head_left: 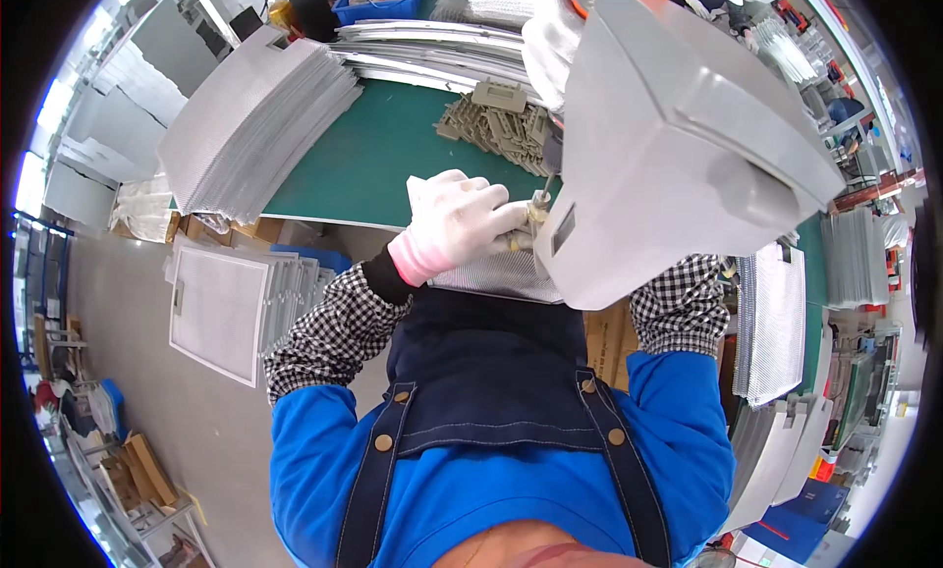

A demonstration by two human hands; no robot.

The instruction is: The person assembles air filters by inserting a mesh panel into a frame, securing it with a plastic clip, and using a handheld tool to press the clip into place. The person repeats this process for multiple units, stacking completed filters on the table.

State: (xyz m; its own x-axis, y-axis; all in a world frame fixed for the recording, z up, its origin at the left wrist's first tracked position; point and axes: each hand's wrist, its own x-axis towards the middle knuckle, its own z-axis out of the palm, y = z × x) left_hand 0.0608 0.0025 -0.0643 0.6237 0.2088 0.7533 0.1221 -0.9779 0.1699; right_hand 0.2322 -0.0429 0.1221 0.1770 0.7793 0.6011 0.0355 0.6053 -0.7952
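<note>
My left hand (457,224), in a white glove with a pink cuff, is over a silver mesh panel (501,276) at the table's near edge. Its fingers are bent and closed beside a small metal fixture (538,213), below the thin tip of a machine. Whatever they pinch is too small to make out. A large light-grey machine housing (678,136) covers the right side of the work spot. My right forearm, in a checked sleeve cover (680,305), runs up behind it, so my right hand is hidden.
Beige-grey plastic pieces (499,126) lie heaped on the green tabletop (339,161). A tall stack of mesh panels (260,121) stands at the left. Framed panels (218,313) lean below the table, and more mesh panels (771,323) stand at the right. A blue bin (383,0) sits at the back.
</note>
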